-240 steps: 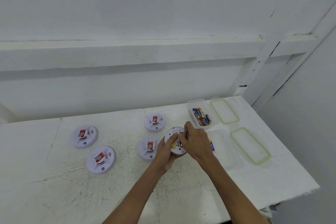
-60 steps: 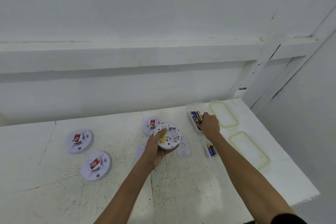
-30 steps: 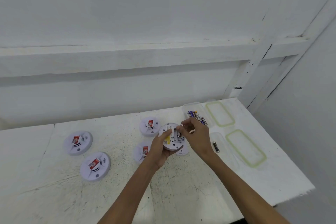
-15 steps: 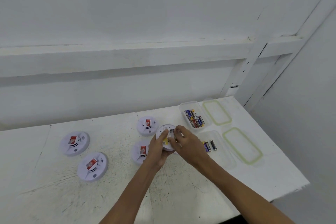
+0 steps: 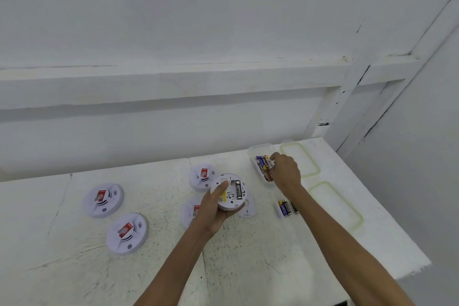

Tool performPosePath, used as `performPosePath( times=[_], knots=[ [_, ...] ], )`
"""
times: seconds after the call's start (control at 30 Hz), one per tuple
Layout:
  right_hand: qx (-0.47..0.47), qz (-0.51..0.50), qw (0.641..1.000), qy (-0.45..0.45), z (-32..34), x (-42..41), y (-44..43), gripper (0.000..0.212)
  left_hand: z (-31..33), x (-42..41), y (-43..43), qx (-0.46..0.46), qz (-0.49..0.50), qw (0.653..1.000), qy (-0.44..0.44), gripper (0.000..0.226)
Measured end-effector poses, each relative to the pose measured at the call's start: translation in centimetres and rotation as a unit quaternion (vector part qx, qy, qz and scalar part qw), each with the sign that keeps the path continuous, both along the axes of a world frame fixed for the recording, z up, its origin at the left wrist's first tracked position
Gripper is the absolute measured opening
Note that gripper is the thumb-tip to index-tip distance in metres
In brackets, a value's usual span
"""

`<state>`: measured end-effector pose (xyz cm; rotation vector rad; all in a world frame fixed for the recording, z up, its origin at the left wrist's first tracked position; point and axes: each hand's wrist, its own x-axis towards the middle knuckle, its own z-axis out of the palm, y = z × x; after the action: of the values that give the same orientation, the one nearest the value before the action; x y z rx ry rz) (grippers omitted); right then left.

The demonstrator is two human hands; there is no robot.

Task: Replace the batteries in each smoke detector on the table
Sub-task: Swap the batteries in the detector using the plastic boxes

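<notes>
Closest to me, both my forearms are stretching out over the scuffed white table (image 5: 248, 268). Off to my left, one closed detector (image 5: 127, 233) is sitting face up with its red sticker showing, and a second closed detector (image 5: 103, 200) is lying just behind it. My left hand (image 5: 213, 213) is gripping the open smoke detector (image 5: 229, 192) from underneath, lifted off the table, with the thumb curling over its back side. One dark battery (image 5: 238, 189) is sitting in its compartment. My hand is blocking most of a third closed detector (image 5: 190, 211) lying right under it, so only its left edge is peeking out. The white cover plate (image 5: 249, 208) is lying on the table just to the right of the open one, partly tucked behind it. A bit further right, a few loose batteries (image 5: 284, 207) are lying beside my right forearm, and past the arm a green-rimmed lid (image 5: 335, 206) is lying flat. Going further back, a fourth closed detector (image 5: 201, 176) is sitting just behind the one I'm holding. My right hand (image 5: 285, 172) is dipping into the clear battery box (image 5: 258, 150), fingers curling down among the fresh batteries (image 5: 262, 163), and honestly I can't tell if it's pinching one. A second green-rimmed lid (image 5: 300, 160) is lying right behind that hand, near the wall.
</notes>
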<state>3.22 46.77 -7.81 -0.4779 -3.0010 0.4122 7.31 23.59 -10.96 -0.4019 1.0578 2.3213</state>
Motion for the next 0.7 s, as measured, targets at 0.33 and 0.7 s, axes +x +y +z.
performPosePath(
  times=[0.33, 0.7],
  knots=[
    [0.143, 0.002, 0.979, -0.147, -1.7, -3.0, 0.0, 0.029, -0.4, 0.0, -0.5, -0.015, -0.012, 1.000, 0.009, 0.043],
    [0.160, 0.001, 0.976, -0.148, -2.6, -3.4, 0.0, 0.026, -0.9, -0.3, -0.6, -0.006, 0.004, 1.000, -0.008, 0.041]
  ],
)
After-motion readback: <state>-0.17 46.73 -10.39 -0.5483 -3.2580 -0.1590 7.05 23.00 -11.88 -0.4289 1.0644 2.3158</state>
